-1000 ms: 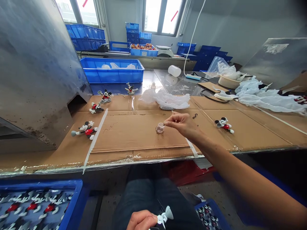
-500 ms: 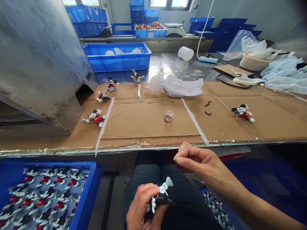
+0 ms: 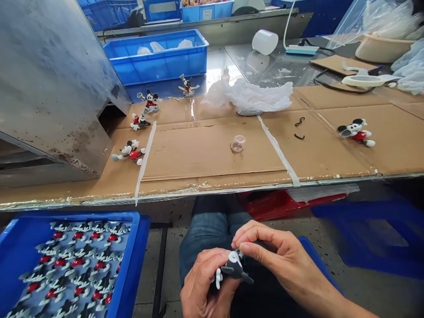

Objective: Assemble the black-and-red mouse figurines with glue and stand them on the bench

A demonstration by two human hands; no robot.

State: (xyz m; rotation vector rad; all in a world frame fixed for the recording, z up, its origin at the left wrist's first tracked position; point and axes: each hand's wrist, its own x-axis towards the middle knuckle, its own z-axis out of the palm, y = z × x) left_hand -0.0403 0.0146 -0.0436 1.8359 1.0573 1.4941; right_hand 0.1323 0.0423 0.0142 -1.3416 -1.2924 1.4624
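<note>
L hand: Mickey fig held clenched
R hand: grip pinched on fig's head
Beside: blue tray of figs

The cartoon-mouse figurine is showing a smooth, semi-glossy moulded plastic finish. The corrugated cardboard across the bench is appearing matt and slightly rough, while clear packing tape is gleaming along its near edge. At left, the metal panel is presenting a dull, scuffed and stained surface. At near left, the blue plastic tray is showing a smooth, faintly shiny rim. In the far centre, crumpled plastic film is looking thin, translucent and glossy. On the cardboard, the small plastic pot is appearing translucent pink and smooth. At far right, the bench top is reflecting light from a glossy surface.
</note>
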